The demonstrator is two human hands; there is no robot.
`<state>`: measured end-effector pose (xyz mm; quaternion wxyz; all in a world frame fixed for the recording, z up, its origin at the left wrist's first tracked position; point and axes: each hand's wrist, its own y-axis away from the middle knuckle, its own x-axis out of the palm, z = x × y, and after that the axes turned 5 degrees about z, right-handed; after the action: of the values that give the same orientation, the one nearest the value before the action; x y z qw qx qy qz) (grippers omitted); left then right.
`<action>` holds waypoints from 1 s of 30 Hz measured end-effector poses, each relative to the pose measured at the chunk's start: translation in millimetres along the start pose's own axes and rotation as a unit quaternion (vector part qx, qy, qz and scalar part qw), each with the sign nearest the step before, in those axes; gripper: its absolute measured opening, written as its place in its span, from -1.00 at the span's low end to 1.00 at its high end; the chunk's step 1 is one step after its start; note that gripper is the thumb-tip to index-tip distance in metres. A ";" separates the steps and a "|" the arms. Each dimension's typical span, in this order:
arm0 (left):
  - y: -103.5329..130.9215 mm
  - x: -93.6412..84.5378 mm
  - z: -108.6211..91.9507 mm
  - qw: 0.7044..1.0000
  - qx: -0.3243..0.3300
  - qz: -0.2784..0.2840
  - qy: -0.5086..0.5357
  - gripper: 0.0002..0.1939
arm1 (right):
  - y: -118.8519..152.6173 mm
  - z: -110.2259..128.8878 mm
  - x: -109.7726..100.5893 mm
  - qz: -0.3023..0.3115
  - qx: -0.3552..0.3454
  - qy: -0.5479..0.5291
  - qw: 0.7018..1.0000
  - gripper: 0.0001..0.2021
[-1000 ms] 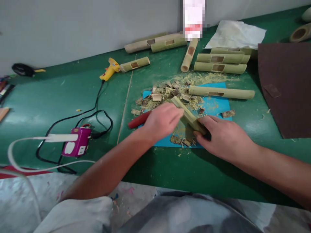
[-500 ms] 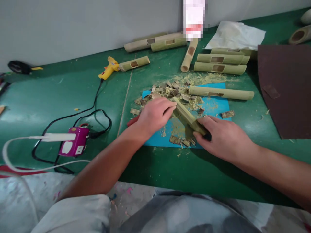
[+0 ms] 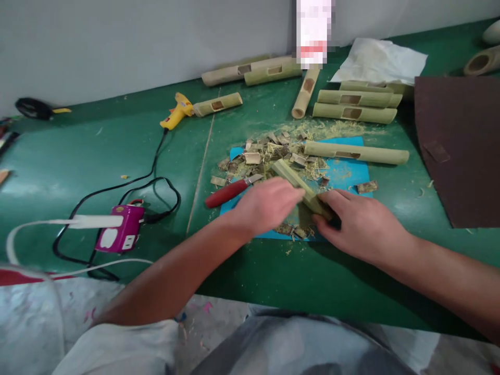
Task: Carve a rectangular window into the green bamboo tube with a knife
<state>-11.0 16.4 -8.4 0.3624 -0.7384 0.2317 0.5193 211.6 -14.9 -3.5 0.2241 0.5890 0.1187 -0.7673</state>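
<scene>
My right hand (image 3: pixel 357 221) grips the near end of a bamboo tube (image 3: pixel 291 173) that slants up and left over a blue sheet (image 3: pixel 242 152). My left hand (image 3: pixel 269 205), slightly blurred, has its fingers drawn together at the tube's left side. Whatever may be between those fingers is hidden. Just beyond my left hand lies a knife (image 3: pixel 226 194) with a red handle and a short blade. Bamboo chips (image 3: pixel 253 158) and shavings are heaped around the tube's far end. Behind them rests another bamboo tube (image 3: pixel 378 154) with a cut opening.
Several notched bamboo tubes (image 3: pixel 355 112) lie toward the back, some beneath white paper (image 3: pixel 383 61). A yellow glue gun (image 3: pixel 177 112) has its cord running to a purple power adapter (image 3: pixel 121 229) at left. A dark brown sheet (image 3: pixel 461 151) covers part of the green table's right side.
My left hand has slid along the tube toward my right hand, uncovering the red-handled knife. The right hand keeps its hold, nearly still.
</scene>
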 end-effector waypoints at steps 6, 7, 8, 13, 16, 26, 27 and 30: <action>-0.1 3.1 -9.5 0.999 0.024 0.040 -0.024 -0.69 | 0.2 0.5 -0.2 0.006 -0.011 -0.002 1.000 -0.76; -0.3 3.0 -10.6 0.998 0.039 0.054 -0.023 -0.67 | 0.3 0.7 -0.5 0.007 -0.012 -0.002 1.000 -0.76; -0.5 2.7 -10.9 0.998 0.036 0.050 -0.028 -0.67 | 0.3 0.9 -0.8 0.008 -0.009 -0.001 1.000 -0.76; -1.3 1.6 -12.1 0.998 -0.007 0.008 -0.058 -0.70 | 0.3 2.7 -1.2 0.028 0.007 -0.004 1.000 -0.75; -0.2 2.3 -14.6 0.998 0.039 0.048 -0.016 -0.67 | 1.1 3.8 -1.1 0.032 0.005 -0.002 0.999 -0.75; 3.1 1.6 -5.8 0.999 0.023 0.024 0.007 -0.70 | 2.5 5.2 -0.3 0.019 0.001 0.002 1.000 -0.76; 2.7 1.4 -2.3 1.000 -0.002 0.001 0.010 -0.73 | 2.5 4.9 -0.1 0.015 0.003 0.001 1.000 -0.75; 1.1 -0.9 12.1 0.995 -0.082 -0.058 0.014 -0.82 | 2.1 3.8 0.6 0.004 0.008 -0.003 1.000 -0.75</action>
<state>-19.3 25.1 -10.3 0.3271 -0.7849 0.1506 0.5043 209.2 -18.6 -2.8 0.2224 0.5888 0.1095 -0.7693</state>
